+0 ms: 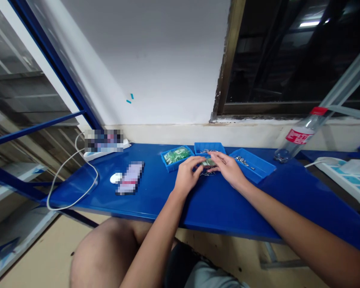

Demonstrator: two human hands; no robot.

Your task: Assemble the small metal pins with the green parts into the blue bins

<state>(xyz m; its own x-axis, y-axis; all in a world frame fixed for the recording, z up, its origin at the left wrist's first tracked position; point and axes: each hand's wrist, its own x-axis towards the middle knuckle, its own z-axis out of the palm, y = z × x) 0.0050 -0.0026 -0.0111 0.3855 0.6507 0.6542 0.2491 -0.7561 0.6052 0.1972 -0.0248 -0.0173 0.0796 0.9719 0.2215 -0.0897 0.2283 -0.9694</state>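
Near the back of the blue table, my left hand (pixel 188 171) and my right hand (pixel 227 169) face each other with bent fingers. Between their fingertips is a small greenish, see-through piece (pixel 209 162), perhaps a plastic packet; its details are too small to make out. Just under it, several thin metal pieces (pixel 208 173) lie loose on the tabletop. Left of my hands sits a blue bin (pixel 169 167) of green and clear packets. Behind them stands a second blue bin (pixel 208 145) with small metal parts. A third blue bin (pixel 262 171), at the right, holds a few metal pieces.
A plastic bottle (pixel 300 136) with a red cap leans at the back right. On the left are a blurred-out flat object (pixel 131 178), a white round item (pixel 116 178) and a looping white cable (pixel 49 196). The blue table (pixel 156 200) meets a white wall behind.
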